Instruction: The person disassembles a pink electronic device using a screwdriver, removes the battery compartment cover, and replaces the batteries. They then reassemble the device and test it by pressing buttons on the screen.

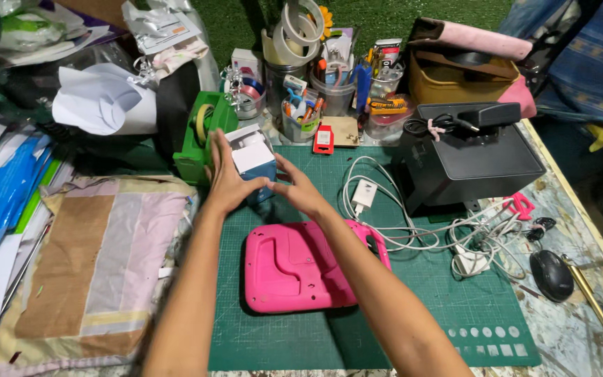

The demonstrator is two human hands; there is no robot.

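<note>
I have both hands on a small white and blue box [254, 162] standing on the green cutting mat [385, 321] near the back edge of the surface, just in front of the green tape dispenser [200, 136]. My left hand [226, 183] cups its left side, fingers spread upward; my right hand [300, 190] presses from the right, fingers meeting low at its front. Each grip is a loose half-open cradle around the box, not a fist. To do this well, I judge I should squeeze evenly from both sides and keep my forearms off the pink case [294, 269] lying just beneath them.
</note>
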